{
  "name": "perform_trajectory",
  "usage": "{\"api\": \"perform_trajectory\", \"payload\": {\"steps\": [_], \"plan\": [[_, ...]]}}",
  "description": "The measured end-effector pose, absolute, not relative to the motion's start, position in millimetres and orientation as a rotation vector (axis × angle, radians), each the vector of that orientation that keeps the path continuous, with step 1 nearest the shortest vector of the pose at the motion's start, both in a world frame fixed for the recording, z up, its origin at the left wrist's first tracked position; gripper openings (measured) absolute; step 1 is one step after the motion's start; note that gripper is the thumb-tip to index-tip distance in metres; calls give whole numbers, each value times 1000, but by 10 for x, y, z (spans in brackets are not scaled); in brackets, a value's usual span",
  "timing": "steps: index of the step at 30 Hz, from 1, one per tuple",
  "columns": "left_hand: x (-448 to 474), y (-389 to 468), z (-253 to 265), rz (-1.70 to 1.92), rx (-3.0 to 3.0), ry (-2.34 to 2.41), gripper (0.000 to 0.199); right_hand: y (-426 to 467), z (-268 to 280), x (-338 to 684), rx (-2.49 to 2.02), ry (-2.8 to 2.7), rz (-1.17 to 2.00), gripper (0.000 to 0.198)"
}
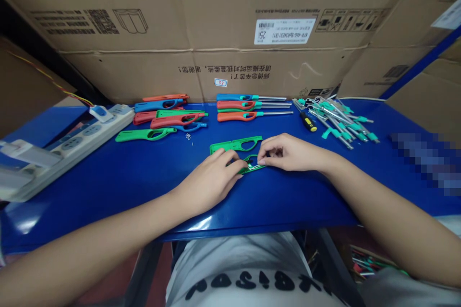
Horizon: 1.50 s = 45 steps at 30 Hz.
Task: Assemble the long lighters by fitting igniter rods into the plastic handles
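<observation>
Both hands meet over a green lighter casing half [256, 168] low on the blue table, with a thin white wire and a dark part inside it. My left hand [212, 180] is closed on its left end, covering much of that side. The fingers of my right hand [283, 152] pinch at its right end, beside the white wire; what exactly is between the fingertips is too small to make out. Just behind lies a second green casing half [236, 145], inner side up, its left end close to my left fingers.
Coloured casings [176, 121] lie at the back left, near small springs [188, 137] and a white power strip [82, 144]. Assembled lighters [236, 116] line the back centre. A yellow-black screwdriver [308, 122] adjoins piled metal tubes [345, 124]. A cardboard box [223, 33] walls the back.
</observation>
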<state>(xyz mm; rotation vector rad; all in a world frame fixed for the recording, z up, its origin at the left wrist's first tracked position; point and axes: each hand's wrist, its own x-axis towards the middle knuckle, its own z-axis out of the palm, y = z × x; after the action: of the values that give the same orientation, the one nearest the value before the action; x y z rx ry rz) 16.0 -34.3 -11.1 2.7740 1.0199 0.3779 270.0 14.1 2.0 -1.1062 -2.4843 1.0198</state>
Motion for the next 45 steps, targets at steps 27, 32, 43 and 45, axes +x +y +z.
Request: {"api": "perform_trajectory", "payload": {"steps": [27, 32, 43, 45], "plan": [[166, -314, -150, 517, 2617, 981, 31, 119, 24, 2704, -973, -2510, 1002, 18], [174, -317, -149, 493, 2634, 992, 31, 117, 4, 2692, -982, -2528, 966, 21], [176, -331, -143, 446, 2676, 1044, 31, 126, 13, 2704, -985, -2589, 941, 21], [176, -333, -141, 442, 2679, 1043, 31, 127, 18, 2704, -985, -2586, 954, 20]]}}
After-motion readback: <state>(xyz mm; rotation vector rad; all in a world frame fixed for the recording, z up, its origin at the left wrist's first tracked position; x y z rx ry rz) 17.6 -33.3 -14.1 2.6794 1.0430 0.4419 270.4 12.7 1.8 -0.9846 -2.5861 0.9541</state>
